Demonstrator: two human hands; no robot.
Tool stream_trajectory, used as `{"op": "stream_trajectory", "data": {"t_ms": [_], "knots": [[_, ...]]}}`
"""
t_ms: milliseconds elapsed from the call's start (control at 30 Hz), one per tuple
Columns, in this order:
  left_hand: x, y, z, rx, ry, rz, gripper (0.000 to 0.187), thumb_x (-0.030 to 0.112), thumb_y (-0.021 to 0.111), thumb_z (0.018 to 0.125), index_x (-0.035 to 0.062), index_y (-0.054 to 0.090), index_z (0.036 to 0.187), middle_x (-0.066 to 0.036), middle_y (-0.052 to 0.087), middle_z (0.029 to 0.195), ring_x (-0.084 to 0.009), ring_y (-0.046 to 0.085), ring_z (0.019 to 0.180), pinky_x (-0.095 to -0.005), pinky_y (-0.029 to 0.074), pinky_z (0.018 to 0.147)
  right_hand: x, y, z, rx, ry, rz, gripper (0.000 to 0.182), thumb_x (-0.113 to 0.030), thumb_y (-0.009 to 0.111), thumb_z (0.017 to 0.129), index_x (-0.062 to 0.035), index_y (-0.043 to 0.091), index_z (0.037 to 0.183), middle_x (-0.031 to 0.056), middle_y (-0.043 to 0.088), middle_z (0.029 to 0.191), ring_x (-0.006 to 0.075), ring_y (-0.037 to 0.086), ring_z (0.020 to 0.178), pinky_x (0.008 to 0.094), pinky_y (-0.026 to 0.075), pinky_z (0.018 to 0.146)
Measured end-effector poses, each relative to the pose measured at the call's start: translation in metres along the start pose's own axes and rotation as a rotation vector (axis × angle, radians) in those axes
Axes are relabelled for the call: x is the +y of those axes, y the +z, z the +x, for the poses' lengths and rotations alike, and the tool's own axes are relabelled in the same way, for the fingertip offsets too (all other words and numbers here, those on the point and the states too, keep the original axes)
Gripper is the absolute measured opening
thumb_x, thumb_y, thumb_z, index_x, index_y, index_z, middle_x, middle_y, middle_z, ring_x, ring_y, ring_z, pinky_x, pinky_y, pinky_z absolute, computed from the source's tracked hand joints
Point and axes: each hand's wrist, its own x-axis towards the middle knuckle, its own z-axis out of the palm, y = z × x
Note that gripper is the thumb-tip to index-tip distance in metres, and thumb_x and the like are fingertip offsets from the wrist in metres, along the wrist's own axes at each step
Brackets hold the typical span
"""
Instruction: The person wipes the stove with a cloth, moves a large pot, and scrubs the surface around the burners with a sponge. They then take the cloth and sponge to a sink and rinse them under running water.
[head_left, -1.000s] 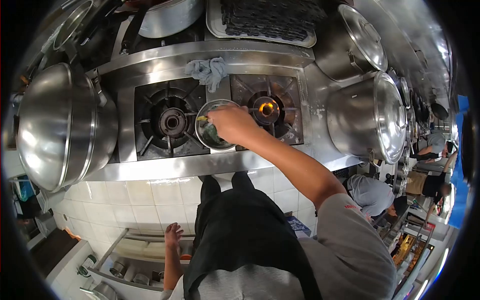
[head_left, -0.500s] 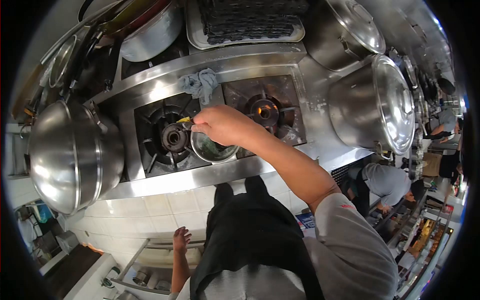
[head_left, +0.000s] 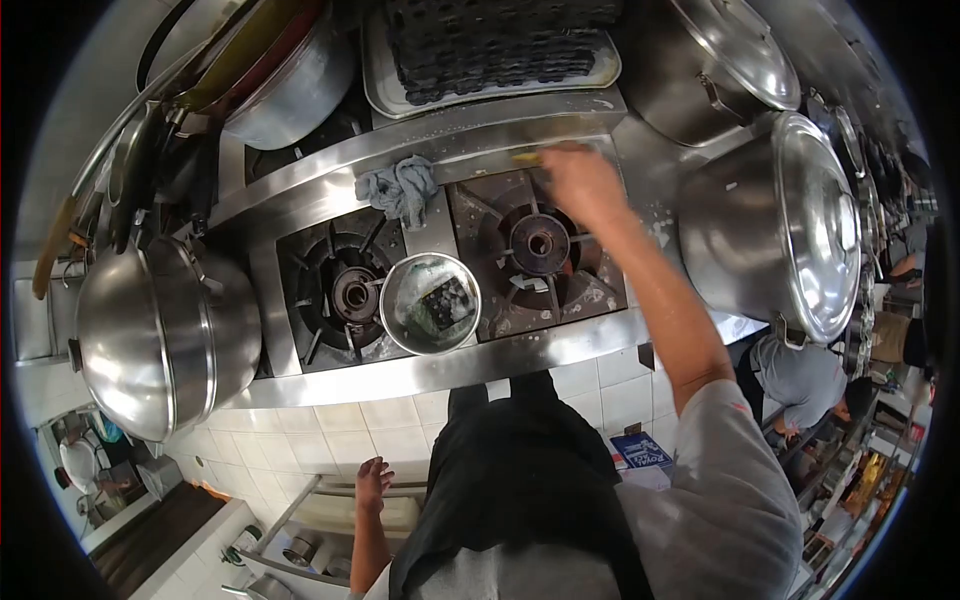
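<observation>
My right hand (head_left: 582,187), smeared by motion, is closed over the back of the right burner (head_left: 540,243). From its fingers sticks a small yellow piece (head_left: 525,157) whose kind I cannot make out. A steel bowl (head_left: 388,318) rests between the two burners, with cloudy, sudsy liquid and a dark scouring pad (head_left: 447,305) inside. Low at my side hangs my left hand (head_left: 373,483), empty, its fingers loosely apart. Behind the bowl a crumpled grey-blue cloth (head_left: 400,190) lies on the stove's metal strip.
The left burner (head_left: 355,293) is beside the bowl. A large domed steel vessel (head_left: 165,335) stands far left, lidded steel pots (head_left: 740,215) right. Black grates (head_left: 500,55) are stacked on a tray behind. A person in grey (head_left: 805,375) is at the right.
My right hand has moved from above the bowl to the back of the right burner, carrying the yellow piece. The orange flame in that burner no longer shows. The bowl is now uncovered.
</observation>
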Motion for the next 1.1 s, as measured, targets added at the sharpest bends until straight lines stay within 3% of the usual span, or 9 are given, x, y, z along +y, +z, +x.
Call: {"op": "stream_trajectory", "data": {"t_ms": [200, 500, 600, 667, 700, 800, 1000, 1033, 1100], "knots": [[-0.025, 0.000, -0.017, 0.035, -0.065, 0.080, 0.038, 0.033, 0.061, 0.097, 0.0060, 0.057, 0.123, -0.006, 0.067, 0.102, -0.0175, 0.066, 0.080, -0.0307, 0.048, 0.065, 0.149, 0.073, 0.035, 0.178, 0.037, -0.126, 0.027, -0.007, 0.059, 0.084, -0.0109, 0.072, 0.106, 0.0145, 0.069, 0.101, 0.0342, 0.064, 0.098, 0.0445, 0.050, 0.091], [-0.052, -0.008, -0.019, 0.052, -0.185, 0.037, 0.036, 0.036, 0.062, 0.096, 0.0092, 0.058, 0.120, -0.005, 0.068, 0.105, -0.0148, 0.066, 0.081, -0.0295, 0.048, 0.066, 0.158, 0.119, 0.035, 0.457, 0.030, -0.148, 0.015, -0.016, 0.062, 0.088, -0.0091, 0.072, 0.097, 0.0126, 0.068, 0.098, 0.0355, 0.062, 0.098, 0.0455, 0.050, 0.089], [-0.053, -0.012, -0.013, 0.030, -0.141, -0.007, 0.038, 0.037, 0.062, 0.096, 0.0095, 0.057, 0.123, -0.005, 0.068, 0.106, -0.0155, 0.066, 0.082, -0.0301, 0.048, 0.067, 0.138, 0.141, 0.045, 0.273, 0.002, -0.143, 0.016, -0.016, 0.061, 0.088, -0.0076, 0.072, 0.095, 0.0153, 0.068, 0.098, 0.0366, 0.064, 0.095, 0.0466, 0.052, 0.087], [-0.046, -0.008, -0.008, 0.014, -0.151, 0.000, 0.039, 0.037, 0.062, 0.097, 0.0096, 0.058, 0.124, -0.006, 0.068, 0.107, -0.0163, 0.067, 0.084, -0.0306, 0.047, 0.068, 0.026, 0.147, 0.051, 0.149, 0.195, 0.210, 0.019, -0.018, 0.057, 0.090, -0.0091, 0.073, 0.098, 0.0161, 0.071, 0.103, 0.0324, 0.068, 0.097, 0.0450, 0.052, 0.090], [-0.044, -0.008, -0.003, -0.003, -0.159, 0.023, 0.039, 0.037, 0.062, 0.097, 0.0097, 0.058, 0.124, -0.006, 0.068, 0.107, -0.0167, 0.067, 0.084, -0.0307, 0.047, 0.069, -0.006, 0.176, 0.056, 0.137, -0.134, -0.088, 0.019, -0.016, 0.059, 0.086, -0.0091, 0.073, 0.098, 0.0160, 0.070, 0.103, 0.0333, 0.065, 0.103, 0.0430, 0.050, 0.093], [-0.034, -0.012, 0.009, -0.023, -0.143, 0.054, 0.039, 0.038, 0.061, 0.097, 0.0097, 0.058, 0.124, -0.006, 0.068, 0.108, -0.0176, 0.067, 0.086, -0.0309, 0.046, 0.069, -0.093, 0.178, 0.068, 0.079, -0.159, 0.065, 0.022, -0.012, 0.060, 0.084, -0.0099, 0.073, 0.102, 0.0125, 0.068, 0.105, 0.0324, 0.061, 0.110, 0.0412, 0.047, 0.100], [-0.014, -0.041, 0.009, 0.019, -0.077, -0.047, 0.033, 0.035, 0.060, 0.097, 0.0100, 0.060, 0.119, -0.004, 0.069, 0.107, -0.0167, 0.066, 0.089, -0.0318, 0.045, 0.070, 0.085, 0.125, 0.050, -0.030, 0.240, -0.109, 0.030, -0.008, 0.057, 0.084, -0.0112, 0.071, 0.110, 0.0163, 0.066, 0.114, 0.0346, 0.064, 0.107, 0.0453, 0.051, 0.095], [-0.025, -0.048, 0.014, 0.041, -0.077, -0.055, 0.031, 0.034, 0.060, 0.097, 0.0108, 0.061, 0.116, -0.002, 0.068, 0.106, -0.0163, 0.067, 0.086, -0.0308, 0.045, 0.068, 0.135, 0.124, 0.044, 0.094, 0.139, -0.174, 0.027, -0.009, 0.057, 0.084, -0.0099, 0.071, 0.107, 0.0172, 0.068, 0.109, 0.0363, 0.065, 0.102, 0.0468, 0.052, 0.090], [-0.050, -0.054, 0.014, 0.062, -0.124, -0.065, 0.030, 0.034, 0.059, 0.097, 0.0110, 0.061, 0.117, -0.003, 0.068, 0.104, -0.0166, 0.067, 0.083, -0.0301, 0.046, 0.066, 0.112, 0.130, 0.048, 0.130, 0.224, -0.204, 0.024, -0.012, 0.057, 0.085, -0.0101, 0.072, 0.104, 0.0166, 0.069, 0.105, 0.0360, 0.065, 0.102, 0.0462, 0.052, 0.090]]}}
